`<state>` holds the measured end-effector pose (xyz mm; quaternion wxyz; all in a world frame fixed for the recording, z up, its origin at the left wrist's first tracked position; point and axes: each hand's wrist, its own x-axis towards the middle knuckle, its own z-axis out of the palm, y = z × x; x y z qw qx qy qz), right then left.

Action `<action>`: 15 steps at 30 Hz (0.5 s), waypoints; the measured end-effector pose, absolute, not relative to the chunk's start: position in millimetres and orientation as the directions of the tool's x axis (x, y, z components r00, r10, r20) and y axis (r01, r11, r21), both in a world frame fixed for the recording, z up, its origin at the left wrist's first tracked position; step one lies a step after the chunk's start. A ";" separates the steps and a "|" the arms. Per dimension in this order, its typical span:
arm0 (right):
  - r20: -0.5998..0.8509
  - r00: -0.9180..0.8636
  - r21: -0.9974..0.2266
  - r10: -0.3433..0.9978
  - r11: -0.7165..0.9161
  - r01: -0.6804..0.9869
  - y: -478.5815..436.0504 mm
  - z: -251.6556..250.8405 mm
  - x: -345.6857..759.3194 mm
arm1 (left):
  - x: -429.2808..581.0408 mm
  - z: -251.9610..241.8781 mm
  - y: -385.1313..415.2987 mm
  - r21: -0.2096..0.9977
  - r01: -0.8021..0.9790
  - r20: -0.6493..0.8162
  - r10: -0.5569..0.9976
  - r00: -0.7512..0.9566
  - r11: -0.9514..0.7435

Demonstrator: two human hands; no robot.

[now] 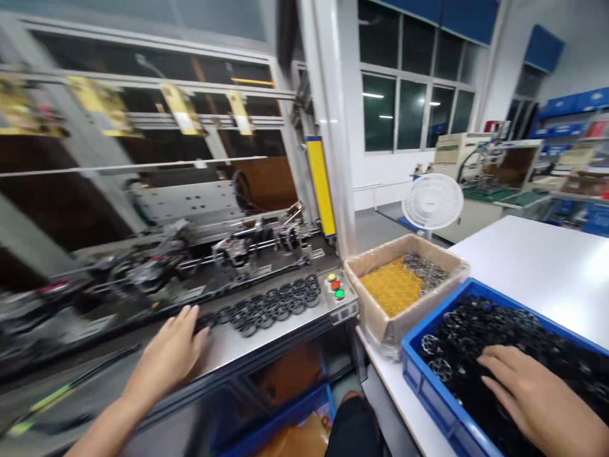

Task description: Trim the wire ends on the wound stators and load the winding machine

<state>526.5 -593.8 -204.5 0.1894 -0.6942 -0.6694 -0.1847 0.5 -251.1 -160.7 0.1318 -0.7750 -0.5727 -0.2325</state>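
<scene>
My left hand (174, 352) rests at the left end of several black rings (276, 308), which lie in rows along the metal ledge (238, 352) of a machine. Its fingers are stretched out with the thumb apart, and the fingertips meet or nearly meet the nearest rings. On the right, my right hand (528, 390) reaches into a blue bin (428, 387) heaped with black ring-shaped parts (504, 324). Those fingers are extended and slightly spread at the pile's surface; I see nothing gripped. Two lighter, spoked rings (440, 369) lie by the bin's left wall.
A button box (340, 298) sits at the ledge's right end. Beside it stands a plastic-lined carton (385, 330) of yellow and dark parts. Shafts and fixtures (257, 244) run behind the ledge. A white fan (432, 202) and white table (537, 260) are beyond.
</scene>
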 end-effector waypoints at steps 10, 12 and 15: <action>-0.109 0.222 0.057 0.969 -0.217 0.975 -577.8 -218.8 525.6 | 390.6 -116.6 -245.6 -0.037 0.472 0.103 0.467 0.878 -0.881; -0.087 0.223 0.021 0.971 -0.222 0.975 -578.4 -220.1 531.7 | 438.3 -130.4 -237.9 -0.016 0.451 -0.020 0.451 0.892 -0.892; 0.045 0.180 0.036 0.983 -0.182 0.983 -582.1 -229.0 537.3 | 478.8 -155.2 -229.4 0.021 0.434 -0.123 0.429 0.895 -0.901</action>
